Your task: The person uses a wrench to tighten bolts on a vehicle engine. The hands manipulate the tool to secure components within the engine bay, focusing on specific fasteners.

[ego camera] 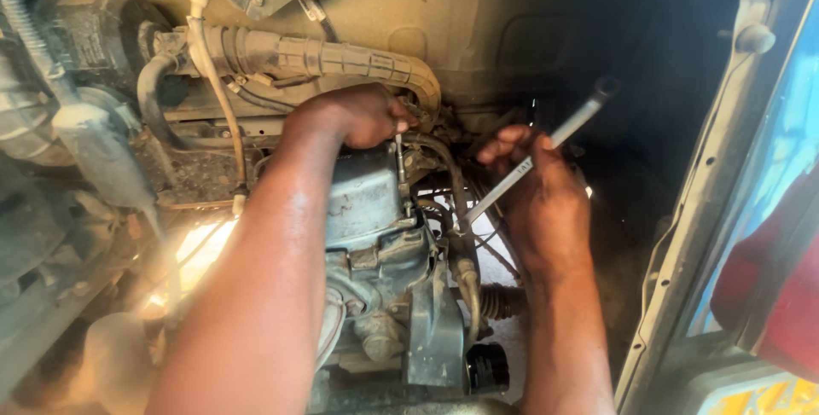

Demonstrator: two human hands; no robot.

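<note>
Steel spanner [531, 162] in right hand [536, 186]; left hand [365, 115] grips thin rod [399, 157].

That wrench [533, 162] you had in your right hand [537, 197] was bare steel, smooth with a dull silvery shine. The ribbed hose [333, 58] above your left hand [363, 115] looked like matt rubber or plastic, totally caked in tan dust. The engine block [371, 210] was cast metal, grey, rough and grimy, with oily patches. The oil filter [488, 368] down low was black and a bit glossy. The thin rod [399, 159] by your left fingers looked like plain metal. The body panel [699, 210] on the right was painted metal, scuffed and dusty.
</note>
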